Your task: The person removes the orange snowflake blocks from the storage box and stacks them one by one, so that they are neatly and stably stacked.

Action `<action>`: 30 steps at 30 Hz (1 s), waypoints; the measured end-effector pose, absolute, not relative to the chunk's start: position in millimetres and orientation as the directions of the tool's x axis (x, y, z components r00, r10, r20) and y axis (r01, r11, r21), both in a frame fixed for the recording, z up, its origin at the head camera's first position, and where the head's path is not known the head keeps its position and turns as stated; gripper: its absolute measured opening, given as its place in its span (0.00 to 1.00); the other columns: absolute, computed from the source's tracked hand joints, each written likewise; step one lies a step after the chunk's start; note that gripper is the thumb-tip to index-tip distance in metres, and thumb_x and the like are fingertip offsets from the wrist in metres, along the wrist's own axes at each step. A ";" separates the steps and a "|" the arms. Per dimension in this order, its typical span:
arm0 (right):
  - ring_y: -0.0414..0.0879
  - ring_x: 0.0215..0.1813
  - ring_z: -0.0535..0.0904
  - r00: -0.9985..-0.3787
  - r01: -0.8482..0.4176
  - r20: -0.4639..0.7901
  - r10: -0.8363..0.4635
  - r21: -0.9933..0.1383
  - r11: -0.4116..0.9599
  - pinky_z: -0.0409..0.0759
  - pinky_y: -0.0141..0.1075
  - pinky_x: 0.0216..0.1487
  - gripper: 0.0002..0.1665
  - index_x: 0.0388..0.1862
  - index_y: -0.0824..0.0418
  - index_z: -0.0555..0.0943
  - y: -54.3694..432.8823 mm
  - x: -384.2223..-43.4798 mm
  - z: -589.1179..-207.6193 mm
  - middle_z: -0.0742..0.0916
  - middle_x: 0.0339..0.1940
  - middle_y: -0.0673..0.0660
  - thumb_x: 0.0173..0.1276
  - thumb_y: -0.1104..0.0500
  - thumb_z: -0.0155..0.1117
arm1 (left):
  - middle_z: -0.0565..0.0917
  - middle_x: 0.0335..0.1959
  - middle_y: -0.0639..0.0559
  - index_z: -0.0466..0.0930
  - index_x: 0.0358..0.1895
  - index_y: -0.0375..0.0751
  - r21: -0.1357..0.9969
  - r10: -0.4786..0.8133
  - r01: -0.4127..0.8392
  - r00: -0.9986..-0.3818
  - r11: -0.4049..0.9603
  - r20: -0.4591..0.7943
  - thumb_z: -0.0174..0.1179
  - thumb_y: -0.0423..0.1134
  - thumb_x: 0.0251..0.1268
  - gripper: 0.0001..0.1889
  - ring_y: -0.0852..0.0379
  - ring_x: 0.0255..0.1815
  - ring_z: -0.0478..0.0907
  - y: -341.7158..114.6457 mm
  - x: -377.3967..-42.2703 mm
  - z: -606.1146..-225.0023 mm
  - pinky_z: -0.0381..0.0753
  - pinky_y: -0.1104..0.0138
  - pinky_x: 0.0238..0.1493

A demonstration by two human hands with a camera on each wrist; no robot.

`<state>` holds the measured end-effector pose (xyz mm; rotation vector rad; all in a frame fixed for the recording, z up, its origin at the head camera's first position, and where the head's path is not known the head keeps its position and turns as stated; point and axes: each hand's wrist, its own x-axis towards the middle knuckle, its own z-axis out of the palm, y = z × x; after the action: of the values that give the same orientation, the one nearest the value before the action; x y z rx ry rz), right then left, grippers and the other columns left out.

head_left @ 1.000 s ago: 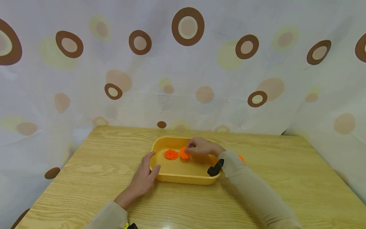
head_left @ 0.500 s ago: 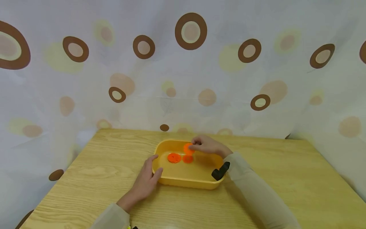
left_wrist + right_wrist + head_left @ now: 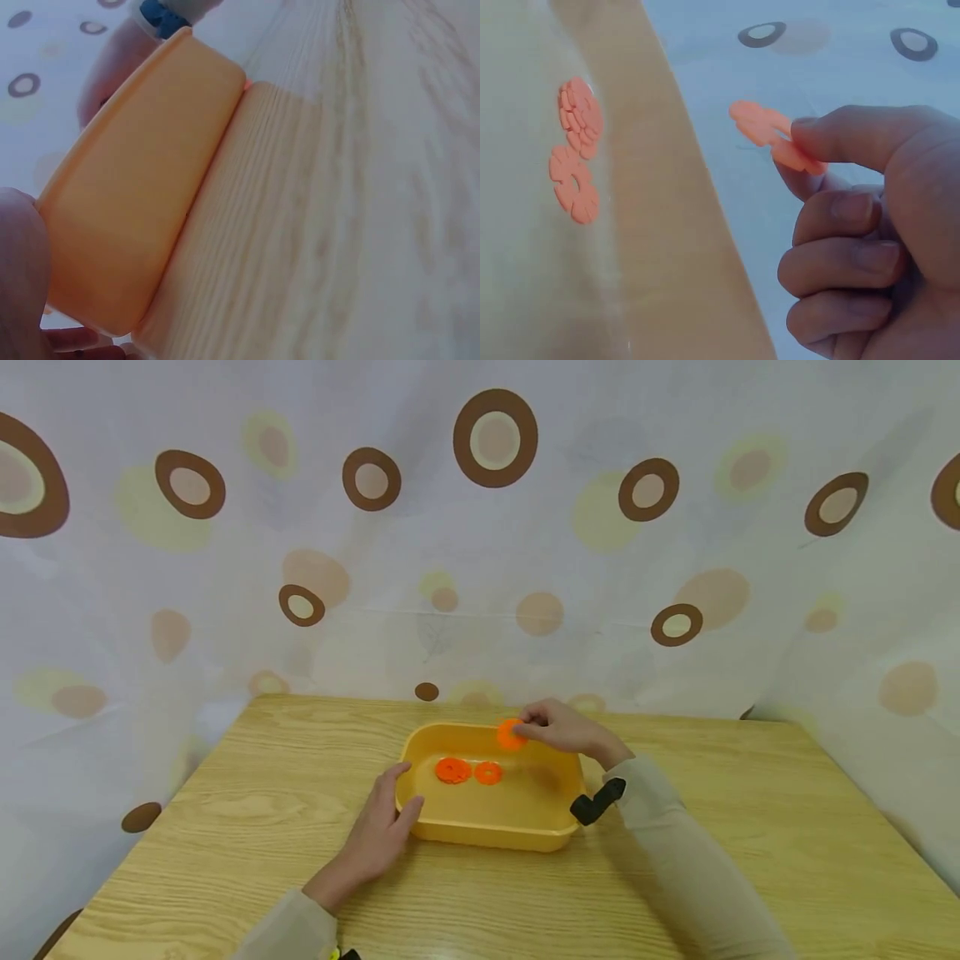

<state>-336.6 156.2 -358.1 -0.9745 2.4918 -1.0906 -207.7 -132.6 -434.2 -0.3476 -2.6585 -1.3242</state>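
In the head view a yellow plastic basin [image 3: 487, 841] sits on the wooden table. My left hand [image 3: 378, 827] grips its near left corner, thumb and fingers spread around the walls. Thumb and index finger of my right hand [image 3: 558, 727] pinch an orange slotted flower-shaped disc [image 3: 769, 131] above the basin's far rim; the other fingers are curled in. Inside the basin lies a small overlapping stack of orange discs [image 3: 452, 770], with a single orange disc [image 3: 488, 772] flat just right of it. The right wrist view shows the stack [image 3: 581, 112] and the single disc [image 3: 574, 184] too.
The wooden table [image 3: 262, 827] extends on both sides of the basin. A patterned cloth [image 3: 480, 552] hangs behind it. A bit of orange [image 3: 249, 85] shows past the basin's far end in the left wrist view. A black wrist mount [image 3: 597, 802] overlaps the right rim.
My right hand has lifted the orange disc up and to the right, away from the single disc now seen lying flat. The left hand stays at the basin's corner.
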 end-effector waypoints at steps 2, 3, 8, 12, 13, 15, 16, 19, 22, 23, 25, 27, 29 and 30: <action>0.39 0.19 0.55 -0.761 -0.457 0.030 -0.648 -0.733 0.503 0.62 0.33 0.29 0.13 0.32 0.62 0.79 162.0 -335.0 -359.2 0.66 0.15 0.48 0.74 0.56 0.55 | 0.64 0.67 0.32 0.56 0.70 0.35 0.767 0.138 0.274 -0.961 0.580 0.239 0.49 0.41 0.75 0.26 0.38 0.69 0.61 -132.3 -207.4 -434.5 0.59 0.44 0.68; 0.39 0.19 0.56 -0.766 -0.451 0.033 -0.642 -0.739 0.500 0.62 0.34 0.30 0.13 0.32 0.63 0.78 164.5 -334.3 -359.8 0.67 0.16 0.48 0.74 0.57 0.54 | 0.64 0.67 0.32 0.56 0.70 0.35 0.770 0.137 0.273 -0.961 0.577 0.239 0.49 0.41 0.75 0.26 0.37 0.70 0.61 -132.1 -207.1 -434.4 0.59 0.44 0.69; 0.40 0.21 0.58 -0.780 -0.425 0.028 -0.626 -0.758 0.495 0.62 0.33 0.30 0.13 0.31 0.62 0.78 172.7 -331.7 -362.4 0.70 0.18 0.51 0.74 0.56 0.54 | 0.61 0.69 0.32 0.55 0.70 0.34 0.783 0.129 0.263 -0.964 0.563 0.232 0.48 0.41 0.75 0.27 0.36 0.72 0.58 -133.8 -205.2 -433.8 0.57 0.43 0.69; 0.39 0.21 0.58 -0.780 -0.429 0.040 -0.624 -0.760 0.488 0.61 0.31 0.30 0.14 0.31 0.63 0.78 177.7 -329.7 -365.1 0.68 0.17 0.51 0.74 0.56 0.54 | 0.62 0.68 0.32 0.55 0.70 0.34 0.778 0.128 0.272 -0.961 0.567 0.244 0.49 0.41 0.75 0.26 0.36 0.71 0.59 -135.1 -205.6 -434.1 0.57 0.43 0.69; 0.39 0.20 0.58 -0.781 -0.431 0.043 -0.624 -0.760 0.487 0.61 0.31 0.29 0.14 0.30 0.64 0.78 179.2 -329.2 -366.0 0.68 0.17 0.50 0.74 0.57 0.54 | 0.62 0.68 0.32 0.55 0.70 0.34 0.774 0.129 0.277 -0.960 0.569 0.248 0.49 0.41 0.75 0.26 0.36 0.71 0.59 -135.1 -206.0 -434.2 0.58 0.43 0.69; 0.38 0.20 0.58 -0.786 -0.426 0.044 -0.617 -0.762 0.488 0.62 0.31 0.28 0.14 0.31 0.64 0.78 182.5 -328.3 -368.0 0.69 0.17 0.51 0.75 0.57 0.54 | 0.63 0.67 0.32 0.55 0.70 0.34 0.768 0.133 0.285 -0.958 0.573 0.255 0.49 0.40 0.75 0.26 0.36 0.70 0.60 -134.7 -206.9 -434.8 0.58 0.43 0.69; 0.38 0.20 0.58 -0.788 -0.423 0.044 -0.614 -0.763 0.489 0.62 0.31 0.28 0.14 0.31 0.64 0.78 184.1 -327.8 -369.0 0.70 0.17 0.52 0.75 0.57 0.54 | 0.63 0.67 0.32 0.56 0.70 0.34 0.767 0.134 0.287 -0.957 0.574 0.258 0.49 0.41 0.75 0.26 0.36 0.70 0.60 -134.3 -207.1 -435.0 0.59 0.43 0.69; 0.38 0.19 0.59 -0.796 -0.416 0.047 -0.604 -0.766 0.490 0.64 0.31 0.26 0.14 0.32 0.64 0.78 189.4 -325.2 -371.2 0.73 0.18 0.54 0.75 0.57 0.54 | 0.63 0.67 0.32 0.56 0.70 0.34 0.766 0.137 0.289 -0.957 0.575 0.257 0.49 0.41 0.75 0.26 0.36 0.70 0.60 -133.1 -207.5 -435.1 0.59 0.43 0.68; 0.38 0.19 0.59 -0.798 -0.414 0.055 -0.601 -0.774 0.479 0.64 0.32 0.28 0.14 0.31 0.65 0.78 194.0 -321.5 -372.9 0.71 0.17 0.53 0.75 0.57 0.54 | 0.63 0.67 0.32 0.55 0.70 0.34 0.768 0.142 0.287 -0.957 0.573 0.252 0.49 0.41 0.75 0.26 0.37 0.70 0.60 -131.8 -207.5 -434.8 0.58 0.43 0.69; 0.38 0.19 0.58 -0.797 -0.415 0.060 -0.601 -0.777 0.473 0.64 0.32 0.28 0.15 0.31 0.65 0.78 195.2 -320.1 -373.4 0.70 0.17 0.51 0.75 0.57 0.54 | 0.63 0.67 0.32 0.56 0.70 0.34 0.768 0.143 0.288 -0.957 0.573 0.252 0.49 0.41 0.75 0.26 0.37 0.70 0.60 -131.5 -207.3 -434.7 0.58 0.43 0.69; 0.39 0.20 0.59 -0.804 -0.402 0.060 -0.591 -0.788 0.466 0.64 0.32 0.29 0.15 0.30 0.65 0.76 197.7 -317.2 -374.5 0.68 0.17 0.50 0.75 0.57 0.53 | 0.63 0.67 0.32 0.56 0.70 0.35 0.766 0.145 0.288 -0.957 0.575 0.252 0.49 0.41 0.75 0.26 0.37 0.70 0.60 -131.1 -207.2 -434.6 0.58 0.43 0.69; 0.40 0.20 0.58 -0.808 -0.387 0.059 -0.587 -0.803 0.453 0.64 0.33 0.29 0.15 0.31 0.65 0.75 200.1 -313.9 -374.4 0.67 0.16 0.50 0.76 0.56 0.53 | 0.63 0.67 0.32 0.56 0.70 0.34 0.764 0.145 0.292 -0.956 0.576 0.256 0.49 0.41 0.75 0.26 0.37 0.70 0.60 -130.9 -207.1 -434.5 0.58 0.43 0.69; 0.41 0.20 0.59 -0.818 -0.367 0.053 -0.573 -0.815 0.448 0.65 0.34 0.29 0.15 0.32 0.65 0.74 202.4 -311.1 -374.7 0.66 0.16 0.50 0.76 0.55 0.52 | 0.63 0.67 0.32 0.56 0.70 0.34 0.762 0.142 0.291 -0.956 0.578 0.258 0.49 0.40 0.75 0.26 0.37 0.70 0.60 -131.1 -207.5 -434.7 0.58 0.43 0.69; 0.42 0.20 0.59 -0.825 -0.355 0.048 -0.563 -0.819 0.450 0.65 0.34 0.29 0.15 0.32 0.64 0.73 203.7 -309.9 -374.8 0.66 0.16 0.50 0.76 0.54 0.52 | 0.63 0.67 0.32 0.56 0.70 0.34 0.763 0.141 0.291 -0.956 0.578 0.257 0.49 0.40 0.75 0.26 0.37 0.70 0.60 -131.3 -207.8 -434.9 0.58 0.43 0.69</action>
<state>-309.9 203.7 -374.8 -0.7967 2.4711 -1.3125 -207.8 -131.3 -434.9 -0.3646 -2.6378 -1.3212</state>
